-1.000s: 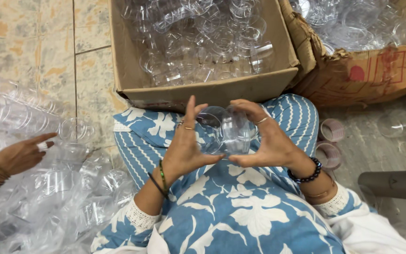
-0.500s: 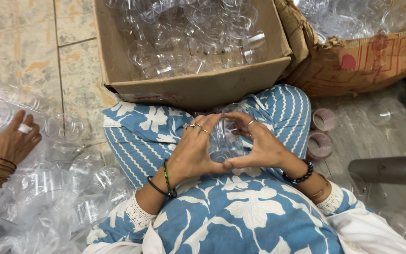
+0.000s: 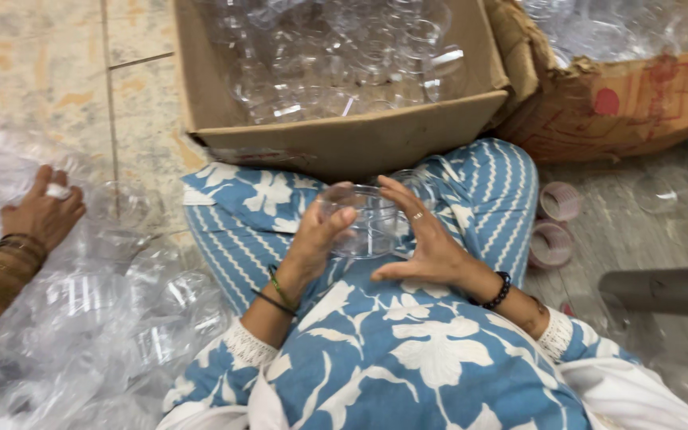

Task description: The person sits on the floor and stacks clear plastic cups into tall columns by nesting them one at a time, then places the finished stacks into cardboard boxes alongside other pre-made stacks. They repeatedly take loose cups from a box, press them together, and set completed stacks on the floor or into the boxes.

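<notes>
Clear plastic jar [image 3: 364, 227] between left hand [image 3: 316, 239] and right hand [image 3: 424, 243] (2 sets of curled, gripping fingers).

Bright, even light; soft shadows; mild motion blur (glare on plastic).

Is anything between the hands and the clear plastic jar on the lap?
Nothing visible. The left hand and right hand both already touch the clear round plastic jar, held above the blue floral lap.

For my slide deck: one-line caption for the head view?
Both hands, left hand and right hand, hold a clear plastic jar above the lap.
</notes>
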A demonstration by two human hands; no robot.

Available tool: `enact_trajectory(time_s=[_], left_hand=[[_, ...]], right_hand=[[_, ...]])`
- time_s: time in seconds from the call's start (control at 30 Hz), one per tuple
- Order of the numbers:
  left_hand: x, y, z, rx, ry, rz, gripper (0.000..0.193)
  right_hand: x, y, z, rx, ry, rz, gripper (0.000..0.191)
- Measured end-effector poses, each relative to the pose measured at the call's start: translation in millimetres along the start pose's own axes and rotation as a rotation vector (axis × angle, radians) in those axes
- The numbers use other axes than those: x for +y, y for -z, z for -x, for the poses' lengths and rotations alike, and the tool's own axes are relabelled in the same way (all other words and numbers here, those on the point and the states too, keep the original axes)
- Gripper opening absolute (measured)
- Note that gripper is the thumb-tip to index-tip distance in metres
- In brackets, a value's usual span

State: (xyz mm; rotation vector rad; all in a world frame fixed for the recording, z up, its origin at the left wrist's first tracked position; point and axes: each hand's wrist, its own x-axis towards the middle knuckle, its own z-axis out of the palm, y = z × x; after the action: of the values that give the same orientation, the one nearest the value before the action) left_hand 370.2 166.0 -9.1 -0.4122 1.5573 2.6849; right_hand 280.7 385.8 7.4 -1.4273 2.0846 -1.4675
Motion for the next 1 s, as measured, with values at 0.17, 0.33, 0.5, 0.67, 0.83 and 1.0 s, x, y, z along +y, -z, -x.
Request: enact_trajectory(time_s=[0.17, 0.33, 0.5, 0.67, 0.83, 1.0], left_hand=[[-7, 14, 10, -0.007, -0.243, -0.373, 0.085], [11, 37, 23, 0.045, -0.052, -0.246, 0.065], [33, 87, 49, -0.003, -0.038, -0.191, 0.071], [85, 177, 50, 0.814, -0.829, -0.391, 0.071], [142, 288, 51, 1.601, -1.303, -0.526, 0.071], [125, 351, 27, 1.893, -1.08, -0.675, 0.071]], right_hand=[[-4, -6, -21, -0.035, -0.121, 0.031, 0.086], [-11, -25, -46, -0.091, -0.204, 0.018, 0.088], [-16, -43, -75, -0.186, 0.23, 0.028, 0.086], [-9, -47, -92, -0.099, 0.206, 0.133, 0.082], [0, -37, -88, -0.074, 0.044, 0.252, 0.075], [1, -13, -85, 0.035, -0.034, 0.296, 0.063]])
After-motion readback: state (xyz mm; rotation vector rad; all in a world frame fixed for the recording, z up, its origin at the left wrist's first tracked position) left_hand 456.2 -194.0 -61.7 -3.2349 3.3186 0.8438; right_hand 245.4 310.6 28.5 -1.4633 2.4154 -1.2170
